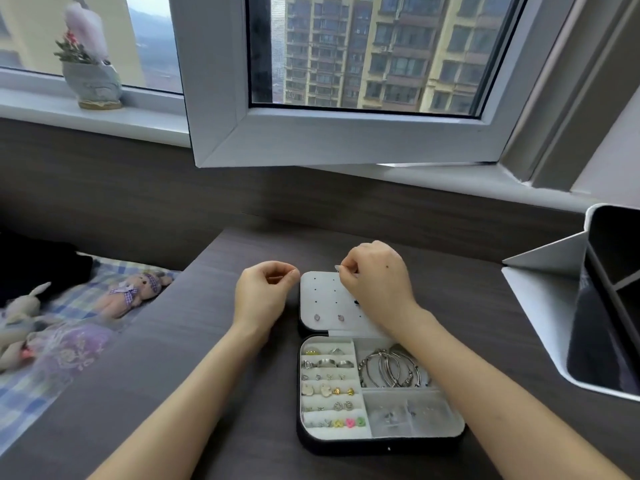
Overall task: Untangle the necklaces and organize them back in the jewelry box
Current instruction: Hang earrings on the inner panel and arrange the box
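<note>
**Over the jewelry box lid: both hands raised in a pinch, necklace work under way**

On the dark desk (207,341) the jewelry box (381,441) lies open between my forearms. Its base is nearest me and its lid (322,292) is folded flat away from me.

My right hand (377,282) hovers above the lid's far edge, grasping a small pale piece (337,268) between thumb and forefinger. What that piece is cannot be told. My left hand (265,292) is held just left of the lid, fingers curled toward the thumb as for a pinch. Whether it holds anything I cannot tell.

No necklace chain can be made out, neither between the hands nor in the box. If one is stretched there, it is too fine to see. The base holds rings (327,363) in the padded rolls, bangles (388,370) in the upper right compartment and clear packets below them. Two ear studs (317,317) sit in the lid panel.

My judgement is that the step in hand is the untangling or the hanging of one necklace at the lid, so the task is not yet finished. The next move calls for a light, steady pull with both pinches and slack kept in any chain. The pale piece should be guided to its place in the lid without disturbing the studs.
</note>
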Demonstrator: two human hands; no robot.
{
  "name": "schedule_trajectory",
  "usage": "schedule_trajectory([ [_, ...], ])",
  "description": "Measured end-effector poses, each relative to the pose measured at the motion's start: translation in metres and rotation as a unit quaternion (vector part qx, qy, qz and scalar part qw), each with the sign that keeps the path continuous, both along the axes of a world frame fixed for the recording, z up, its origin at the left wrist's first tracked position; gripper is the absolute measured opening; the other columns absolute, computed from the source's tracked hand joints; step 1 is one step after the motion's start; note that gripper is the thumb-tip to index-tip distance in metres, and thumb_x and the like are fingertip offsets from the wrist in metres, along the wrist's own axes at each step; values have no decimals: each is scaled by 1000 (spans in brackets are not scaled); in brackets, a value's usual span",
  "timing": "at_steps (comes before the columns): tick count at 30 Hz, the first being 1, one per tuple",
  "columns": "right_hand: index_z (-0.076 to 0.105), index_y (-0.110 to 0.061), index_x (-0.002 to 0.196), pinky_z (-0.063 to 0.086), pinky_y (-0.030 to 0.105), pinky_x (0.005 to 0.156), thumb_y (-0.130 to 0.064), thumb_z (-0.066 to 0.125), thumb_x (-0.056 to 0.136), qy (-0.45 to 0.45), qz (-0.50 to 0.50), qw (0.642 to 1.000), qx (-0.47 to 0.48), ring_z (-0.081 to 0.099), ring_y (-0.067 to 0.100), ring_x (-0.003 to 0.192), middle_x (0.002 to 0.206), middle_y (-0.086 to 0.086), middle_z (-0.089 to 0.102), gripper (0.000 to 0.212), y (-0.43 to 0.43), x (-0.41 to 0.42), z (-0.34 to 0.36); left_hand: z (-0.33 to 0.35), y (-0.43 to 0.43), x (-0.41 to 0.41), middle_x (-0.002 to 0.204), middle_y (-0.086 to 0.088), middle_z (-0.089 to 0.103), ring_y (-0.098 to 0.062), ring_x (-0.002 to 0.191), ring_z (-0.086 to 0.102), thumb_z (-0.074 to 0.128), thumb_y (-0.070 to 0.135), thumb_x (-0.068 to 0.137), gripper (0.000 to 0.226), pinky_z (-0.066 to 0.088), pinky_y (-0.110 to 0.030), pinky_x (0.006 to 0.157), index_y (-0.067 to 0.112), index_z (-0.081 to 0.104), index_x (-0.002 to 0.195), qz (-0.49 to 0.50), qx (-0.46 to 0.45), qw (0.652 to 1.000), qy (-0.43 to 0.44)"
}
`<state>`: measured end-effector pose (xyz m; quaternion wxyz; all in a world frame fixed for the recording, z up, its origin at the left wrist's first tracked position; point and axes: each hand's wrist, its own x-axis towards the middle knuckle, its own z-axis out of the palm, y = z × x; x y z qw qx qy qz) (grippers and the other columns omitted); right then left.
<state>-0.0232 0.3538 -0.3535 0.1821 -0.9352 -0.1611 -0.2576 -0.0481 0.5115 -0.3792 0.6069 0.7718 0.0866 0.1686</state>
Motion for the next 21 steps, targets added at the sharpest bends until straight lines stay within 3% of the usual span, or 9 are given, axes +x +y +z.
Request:
schedule_trajectory([
  [4,68,-7,70,30,26,63,-18,62,86,-10,28,998,-59,42,17,75,78,4,66,20,14,16,-4,-8,3,7,78,3,72,-12,77,66,70,13,84,11,54,-27,75,18,71,75,-18,-46,999,6],
  [9,56,-10,47,35,22,46,-11,64,67,-81,55,989,-111,52,22,55,52,1,57,22,24,22,-12,-15,4,9,75,3,72,-13,73,67,70,15,84,9,56,-34,75,17,72,76,-32,-38,999,-13],
  [14,50,-12,44,39,25,40,-8,56,68,-161,93,962,-198,48,21,49,47,0,49,25,23,23,-13,-20,2,14,73,4,71,-12,70,65,70,14,84,12,56,-33,76,20,71,73,-23,-59,998,-17],
  [18,50,-10,46,38,26,43,-14,44,76,-169,122,962,-174,48,21,52,50,1,49,31,21,23,-15,-19,2,14,75,5,71,-8,72,64,70,14,83,14,54,-28,74,21,70,72,-20,-82,996,-13],
  [21,49,-9,47,38,27,44,-10,50,76,-175,126,963,-164,48,22,53,51,2,49,29,19,22,-17,-18,2,13,73,6,70,-6,71,63,70,15,84,15,53,-24,71,22,69,71,-20,-93,995,-9],
])
